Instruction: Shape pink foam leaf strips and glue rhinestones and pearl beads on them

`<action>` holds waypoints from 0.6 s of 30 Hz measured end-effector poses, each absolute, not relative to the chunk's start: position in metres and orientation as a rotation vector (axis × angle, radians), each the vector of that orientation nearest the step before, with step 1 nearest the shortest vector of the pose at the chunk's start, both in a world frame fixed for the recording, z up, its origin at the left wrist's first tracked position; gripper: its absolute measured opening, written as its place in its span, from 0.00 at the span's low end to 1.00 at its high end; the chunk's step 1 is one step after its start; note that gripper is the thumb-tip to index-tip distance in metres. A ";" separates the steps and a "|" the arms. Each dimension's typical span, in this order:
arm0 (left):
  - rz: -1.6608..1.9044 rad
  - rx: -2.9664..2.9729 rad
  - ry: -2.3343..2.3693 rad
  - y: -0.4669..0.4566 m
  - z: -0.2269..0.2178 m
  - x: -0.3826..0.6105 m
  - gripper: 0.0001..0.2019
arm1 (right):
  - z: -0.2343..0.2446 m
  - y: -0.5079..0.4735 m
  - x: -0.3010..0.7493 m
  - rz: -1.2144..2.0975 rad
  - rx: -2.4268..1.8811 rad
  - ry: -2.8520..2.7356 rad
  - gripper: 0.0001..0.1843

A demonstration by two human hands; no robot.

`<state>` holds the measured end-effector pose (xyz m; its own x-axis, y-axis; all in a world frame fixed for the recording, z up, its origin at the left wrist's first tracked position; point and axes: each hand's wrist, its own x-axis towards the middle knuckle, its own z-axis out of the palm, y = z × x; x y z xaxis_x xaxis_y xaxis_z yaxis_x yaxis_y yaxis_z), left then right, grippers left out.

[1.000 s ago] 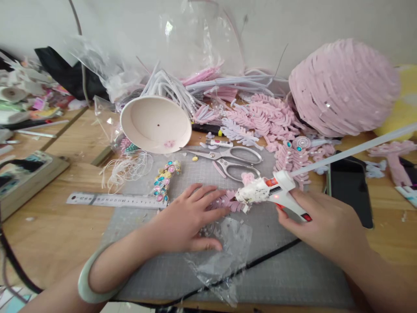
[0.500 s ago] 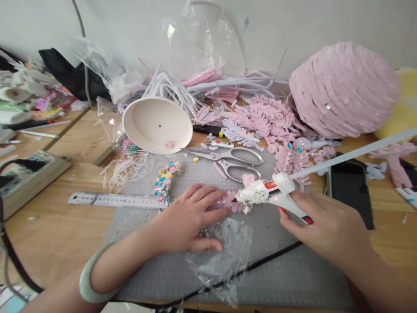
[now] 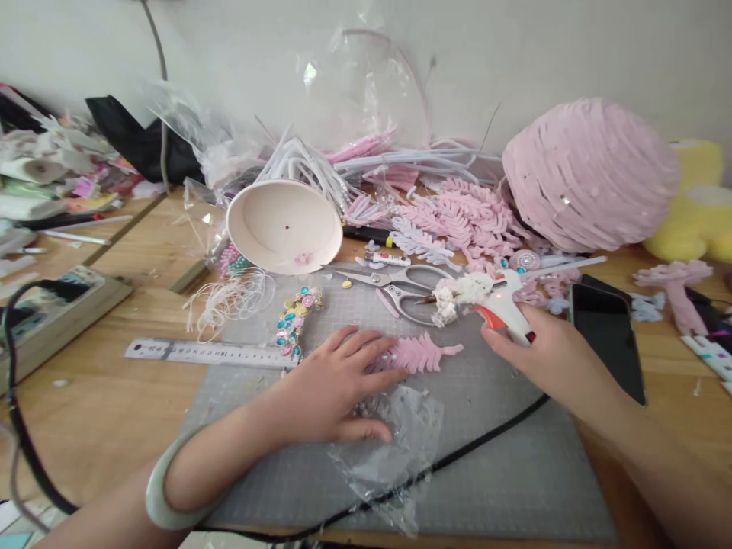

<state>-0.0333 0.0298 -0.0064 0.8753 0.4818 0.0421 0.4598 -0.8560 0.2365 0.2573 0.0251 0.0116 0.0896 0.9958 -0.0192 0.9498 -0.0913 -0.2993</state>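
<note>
My left hand [image 3: 337, 385] lies flat on the grey cutting mat [image 3: 492, 465], fingers spread, its fingertips pressing one end of a pink feather-shaped cutout [image 3: 420, 354]. A pale green bangle [image 3: 165, 488] is on that wrist. My right hand [image 3: 552, 358] grips a white and red hot glue gun [image 3: 486, 299] with a clear glue stick at its back. Its glue-crusted nozzle is lifted away from the feather and hangs over the steel scissors [image 3: 400, 284].
A tipped white bowl [image 3: 284, 226], a jewelled strip [image 3: 296, 322], a steel ruler [image 3: 206, 352], crumpled clear plastic [image 3: 394, 435], the gun's black cord [image 3: 457, 457], a dark phone [image 3: 606, 335], a pink fringed dome [image 3: 589, 175] and piles of pink feathers [image 3: 457, 213] crowd the wooden table.
My right hand has lifted the glue gun off the feather's tip and moved it back towards the scissors. The feather now shows whole. My left hand has stayed in place.
</note>
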 end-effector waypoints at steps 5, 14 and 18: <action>0.156 2.861 0.741 0.028 -0.006 -0.034 0.32 | 0.005 0.057 0.259 0.603 -2.148 -1.978 0.24; 0.367 2.842 0.780 0.026 -0.001 -0.033 0.28 | 0.029 0.052 0.256 0.674 -1.707 -1.460 0.09; 0.517 2.755 0.791 0.026 0.004 -0.032 0.20 | 0.044 0.048 0.243 1.548 -1.356 -0.863 0.12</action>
<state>-0.0320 0.0255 0.0044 0.7921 0.5474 0.2701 0.4670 -0.8284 0.3094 0.2429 0.0477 0.0440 -0.0176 0.9270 -0.3747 -0.1679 -0.3722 -0.9128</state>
